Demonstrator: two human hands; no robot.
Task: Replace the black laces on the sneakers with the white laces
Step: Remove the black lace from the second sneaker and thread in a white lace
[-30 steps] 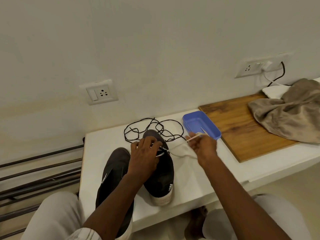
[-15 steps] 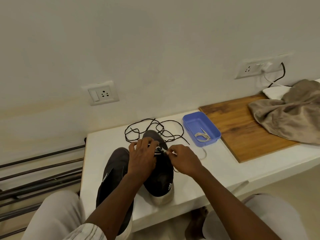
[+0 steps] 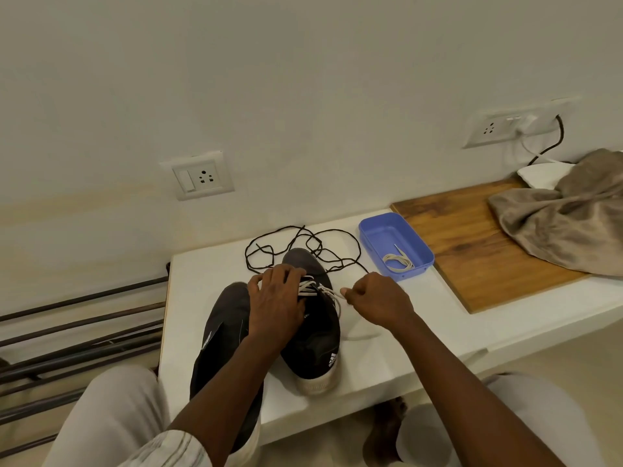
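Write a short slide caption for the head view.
Left hand holds the dark sneaker; right hand pinches its white lace; black laces lie behind.

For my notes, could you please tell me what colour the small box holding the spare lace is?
Blue; the box shows best in the head view.

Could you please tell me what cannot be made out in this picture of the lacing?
Head view: the left hand covers the eyelets on one side of the sneaker being laced.
Head view: the left forearm hides the other sneaker's lacing.
Head view: the right hand hides the white lace's tip.
Head view: the brown cloth is cut off by the right edge.
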